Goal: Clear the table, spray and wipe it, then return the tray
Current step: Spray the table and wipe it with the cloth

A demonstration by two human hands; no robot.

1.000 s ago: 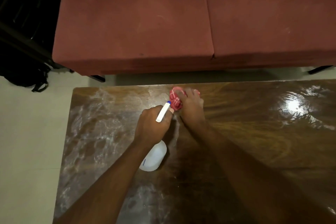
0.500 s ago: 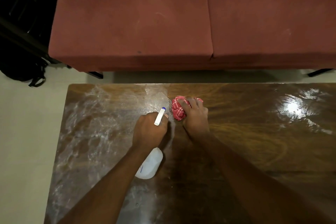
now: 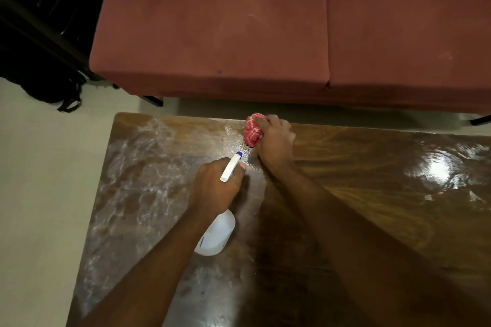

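Bench [image 3: 372, 207] stands before the sofa [image 3: 212, 34], wet on its left half. Over it the left grip [image 3: 216, 188] grasps the spray bottle [image 3: 219, 233]; the right grip [image 3: 276, 141] clutches the red cloth [image 3: 252, 130] at the far edge.

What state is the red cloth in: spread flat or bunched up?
Bunched up: the red cloth is a crumpled wad gripped in the right hand.

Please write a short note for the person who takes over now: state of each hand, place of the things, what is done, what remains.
Left hand grips the spray bottle over the table, nozzle toward the sofa.
Right hand holds the red cloth bunched, pressed on the table at its far edge.
Done: left half is sprayed, wet streaks show.
Left: wipe the streaks; return the tray, not in view.
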